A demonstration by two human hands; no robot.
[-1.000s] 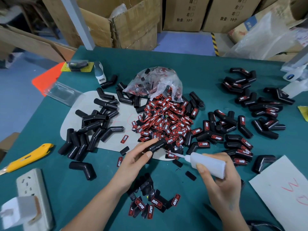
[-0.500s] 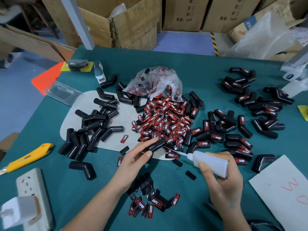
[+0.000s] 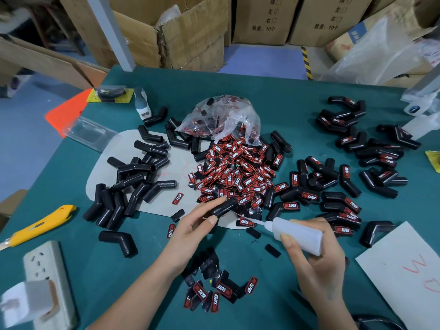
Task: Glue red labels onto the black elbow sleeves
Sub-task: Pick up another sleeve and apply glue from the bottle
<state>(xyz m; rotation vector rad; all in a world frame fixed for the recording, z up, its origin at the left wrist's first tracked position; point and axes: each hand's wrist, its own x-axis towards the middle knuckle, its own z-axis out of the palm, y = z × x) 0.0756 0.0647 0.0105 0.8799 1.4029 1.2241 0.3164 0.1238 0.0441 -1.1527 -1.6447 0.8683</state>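
Two hands meet over the green table [image 3: 238, 75] as the gluing step closes in. Nearest, a small heap of loose labels [image 3: 220, 291] lies between the forearms. Just beyond, the right hand [image 3: 314, 265] is wrapped around a white glue bottle [image 3: 297, 234], thumb pressed to its side; the bottle has slid rightward and tilted over the past second, its fine nozzle angled up-left at the sleeve. The left hand [image 3: 192, 225] pinches a bare black elbow sleeve [image 3: 225, 206] between thumb and fingers, holding it where it was a second ago, above the near edge of the pale mat [image 3: 107, 167]. Whether glue has reached the sleeve cannot be told; a label has probably yet to go on. Farther back, the main pile of red labels [image 3: 238, 172] spills from a clear bag [image 3: 221, 117], with unlabelled sleeves [image 3: 133, 182] heaped left and finished, labelled sleeves [image 3: 342, 186] spread right.
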